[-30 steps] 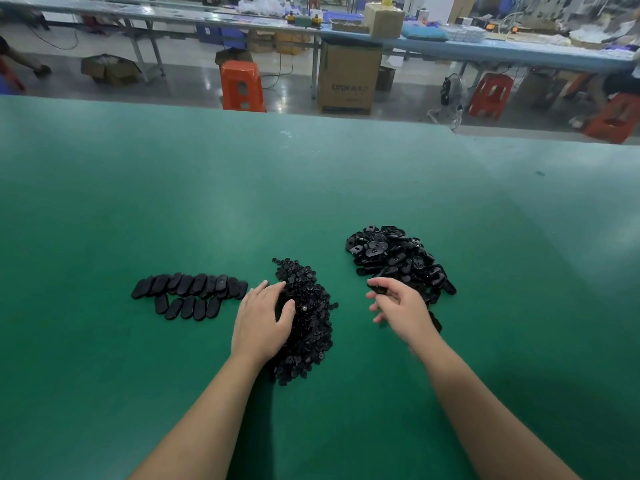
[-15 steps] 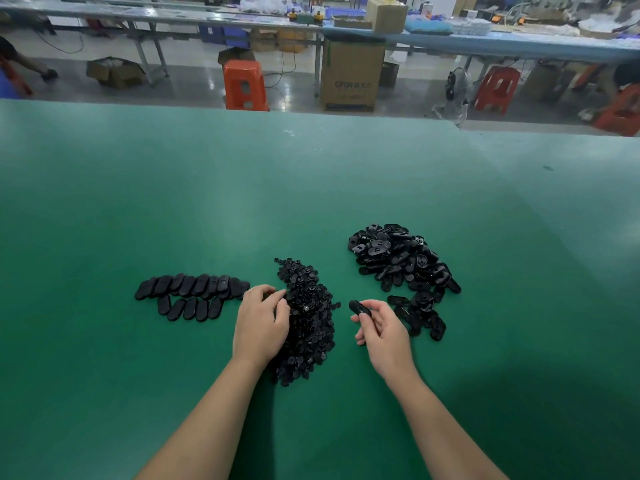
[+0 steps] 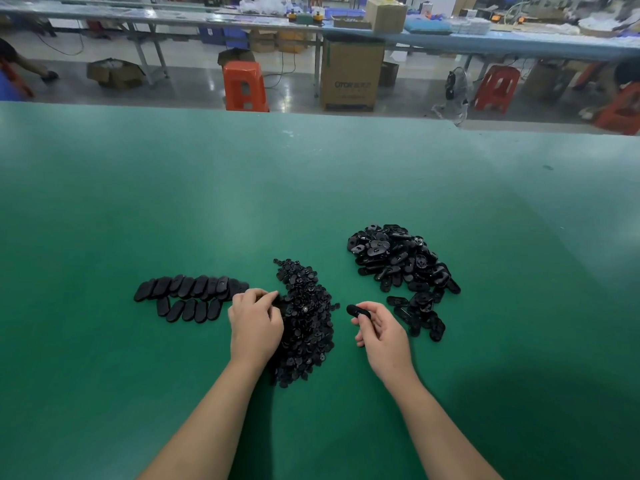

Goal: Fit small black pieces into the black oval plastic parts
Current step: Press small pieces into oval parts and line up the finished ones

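Head view: right hand [image 3: 382, 336] pinches one oval part [image 3: 357, 310] above the counter [image 3: 311, 188]; left hand [image 3: 254, 323] curls its fingers into the pieces heap [image 3: 306, 320]. Both look light, stiff, slick plastic; best gripped by the edges.

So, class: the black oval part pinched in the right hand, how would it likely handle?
The oval part probably stays stiff: it juts unsupported beyond the right hand without drooping. Likely light, since fingertips alone hold it. Flat like those in the row, it should slide, not roll.
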Motion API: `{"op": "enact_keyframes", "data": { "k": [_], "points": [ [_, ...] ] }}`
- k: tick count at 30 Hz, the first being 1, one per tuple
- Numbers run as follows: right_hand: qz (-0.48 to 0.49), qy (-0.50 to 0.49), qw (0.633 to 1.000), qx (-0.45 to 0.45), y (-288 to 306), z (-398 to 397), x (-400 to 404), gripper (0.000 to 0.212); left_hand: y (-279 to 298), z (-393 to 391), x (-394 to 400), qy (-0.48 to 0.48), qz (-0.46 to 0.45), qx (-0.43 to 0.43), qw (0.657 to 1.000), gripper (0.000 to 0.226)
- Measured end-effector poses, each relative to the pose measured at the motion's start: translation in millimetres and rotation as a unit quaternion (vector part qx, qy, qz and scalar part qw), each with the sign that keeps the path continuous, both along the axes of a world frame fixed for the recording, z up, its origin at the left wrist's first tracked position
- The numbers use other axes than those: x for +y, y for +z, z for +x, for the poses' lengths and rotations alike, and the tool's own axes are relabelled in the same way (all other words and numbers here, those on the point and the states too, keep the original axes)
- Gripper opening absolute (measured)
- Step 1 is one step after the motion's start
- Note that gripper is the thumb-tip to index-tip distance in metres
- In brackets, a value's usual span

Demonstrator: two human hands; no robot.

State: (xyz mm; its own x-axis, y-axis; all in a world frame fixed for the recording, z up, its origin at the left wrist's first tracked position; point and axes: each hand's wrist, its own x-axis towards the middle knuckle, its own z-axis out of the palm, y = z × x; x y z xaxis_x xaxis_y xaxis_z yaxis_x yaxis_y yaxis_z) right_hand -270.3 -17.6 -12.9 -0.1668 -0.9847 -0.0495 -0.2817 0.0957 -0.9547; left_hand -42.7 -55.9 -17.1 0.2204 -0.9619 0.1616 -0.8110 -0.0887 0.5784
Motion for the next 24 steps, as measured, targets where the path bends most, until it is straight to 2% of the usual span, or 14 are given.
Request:
{"op": "enact_keyframes", "data": {
  "k": [8, 16, 20, 22, 24],
  "points": [
    [-0.001, -0.002, 1.0, 0.002, 2.4, 0.1, 1.4, 0.028, -0.4, -0.5, 3.2, 0.062, -0.039, 0.03, 0.997, 0.019],
    [0.0, -0.005, 1.0, -0.007, 2.6, 0.2, 1.0, 0.028, -0.3, 0.7, 3.2, 0.066, -0.047, 0.021, 0.996, 0.008],
    [-0.002, -0.014, 1.0, -0.005, 1.2, -0.1, 0.6, 0.025, 1.4, 0.5, 4.0, 0.07, -0.046, 0.023, 0.996, 0.009],
    [-0.003, -0.024, 1.0, -0.005, 0.5, -0.2, 0.2, 0.026, 4.0, 1.0, 5.2, 0.066, -0.061, 0.059, 0.994, 0.009],
    [-0.006, -0.027, 1.0, -0.007, 0.9, -0.4, -0.4, 0.028, 8.1, 1.2, 7.0, 0.066, -0.075, 0.138, 0.985, 0.01]
  ]
}}
